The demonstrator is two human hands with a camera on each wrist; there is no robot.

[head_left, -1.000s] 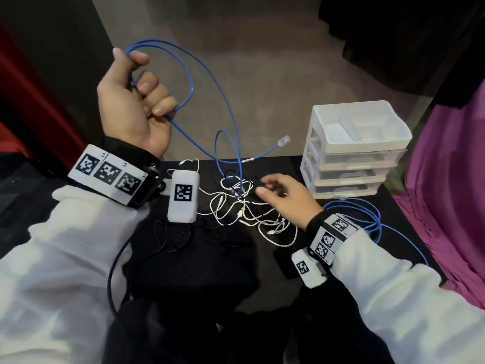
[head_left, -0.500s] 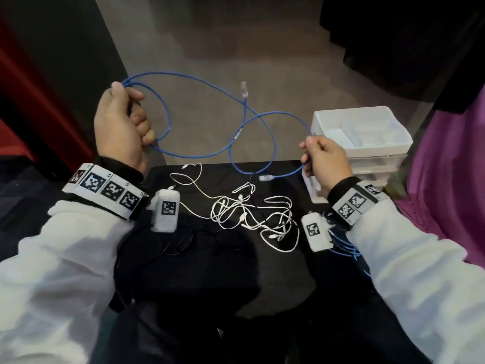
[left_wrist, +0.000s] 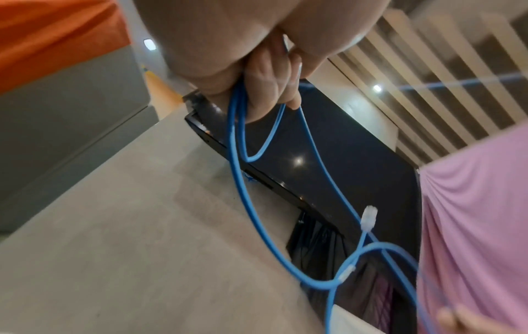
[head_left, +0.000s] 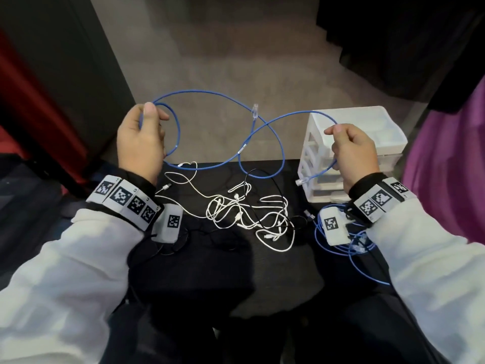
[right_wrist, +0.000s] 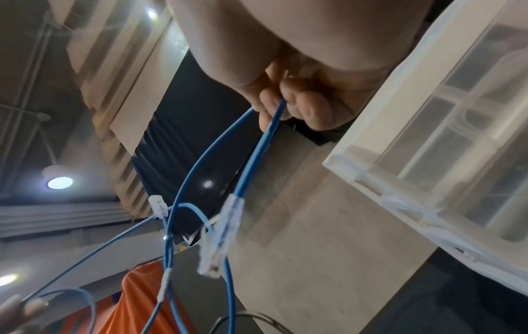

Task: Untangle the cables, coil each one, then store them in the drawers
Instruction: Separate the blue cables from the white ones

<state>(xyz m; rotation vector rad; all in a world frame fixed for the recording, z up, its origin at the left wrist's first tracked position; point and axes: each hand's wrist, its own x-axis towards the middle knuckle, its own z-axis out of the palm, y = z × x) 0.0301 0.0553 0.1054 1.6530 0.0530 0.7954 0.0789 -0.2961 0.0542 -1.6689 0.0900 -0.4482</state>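
Observation:
A blue network cable [head_left: 210,94] hangs in loops between my two raised hands above the far edge of the black table [head_left: 275,271]. My left hand [head_left: 141,137] grips one bend of it [left_wrist: 237,126]. My right hand [head_left: 351,151] grips the cable [right_wrist: 268,126] near a clear plug [head_left: 300,181] [right_wrist: 220,239] that dangles below it. The other clear plug [head_left: 255,111] sticks up mid-span. A tangle of white cables [head_left: 246,214] with a thin black cable [head_left: 273,182] lies on the table. White plastic drawers [head_left: 367,122] stand behind my right hand.
A second blue cable [head_left: 349,248] lies loosely on the table under my right wrist. Purple fabric [head_left: 446,166] hangs at the right, a red and grey panel [head_left: 39,101] at the left. Grey floor [head_left: 223,48] lies beyond the table.
My right hand rose from the white tangle and took hold of the blue cable near its plug. My left hand came down, and the blue cable now spreads between both hands.

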